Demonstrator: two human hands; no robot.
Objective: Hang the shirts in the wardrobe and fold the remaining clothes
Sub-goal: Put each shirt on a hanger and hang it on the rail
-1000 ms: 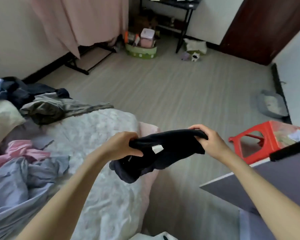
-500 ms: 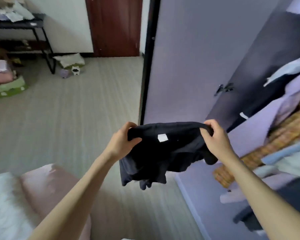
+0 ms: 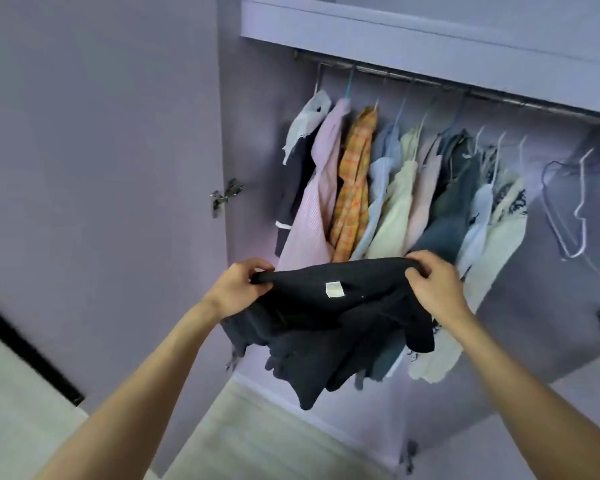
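A black garment (image 3: 329,327) with a small white label hangs bunched between my two hands in front of the open lilac wardrobe (image 3: 395,32). My left hand (image 3: 239,289) grips its upper left edge. My right hand (image 3: 433,289) grips the upper right edge. Behind the garment, several shirts (image 3: 388,195) hang on hangers from the metal rail (image 3: 465,93): pink, orange plaid, pale blue, cream, dark teal and white ones. To the right of them, a few empty white hangers (image 3: 582,209) hang on the same rail.
The open wardrobe door (image 3: 101,168) stands on the left, with a metal hinge (image 3: 224,199) at its edge. A shelf board runs above the rail. Pale floor (image 3: 257,441) shows below, and a black strip (image 3: 28,351) crosses the lower left.
The view has swung from the bed and floor round to the open wardrobe and up to its rail. Both hands still hold the black garment, now raised before the hanging shirts.
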